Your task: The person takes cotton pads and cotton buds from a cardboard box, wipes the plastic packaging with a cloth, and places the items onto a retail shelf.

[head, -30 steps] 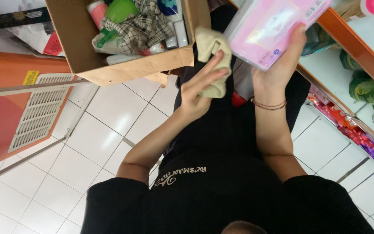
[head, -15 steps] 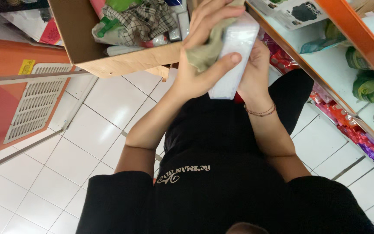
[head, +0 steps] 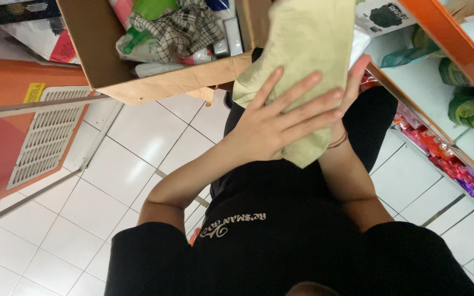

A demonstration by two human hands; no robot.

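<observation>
Mostly cloth in frame: yellowish-green cloth point(head: 303, 49) held up near top centre, draped over a pale packet point(head: 361, 43) of which only a thin white edge peeks out on the right side. Left hand point(head: 281, 123) laid flat on the cloth's lower half, fingers point(head: 308, 98) spread apart and pointing up-right, palm pressing the fabric, not clamped around anything. Right hand point(head: 352, 82) mostly hidden behind the cloth; only fingertips showing past its right edge, touching the packet edge, thin bracelet point(head: 337, 141) at the wrist. Grip of right hand: cannot tell, covered by cloth. Lower corner of cloth hanging down below left palm, over the black shirt point(head: 281, 241).

Up-left, just beside the cloth: open cardboard box point(head: 154, 85), tilted, holding a checked fabric point(head: 171, 30), a green item and some white and pink bottles or tubes, too cluttered to separate. Box edge touching or nearly touching the cloth's left side, hard to say which.

Right side: orange-edged shelf point(head: 445, 38) with green packs point(head: 467, 107) on a white shelf board, dark packet point(head: 382, 16) at top, row of red and purple small packs lower down. Left: orange panel with white vent grille point(head: 45, 137). White floor tiles point(head: 138, 137) below.
</observation>
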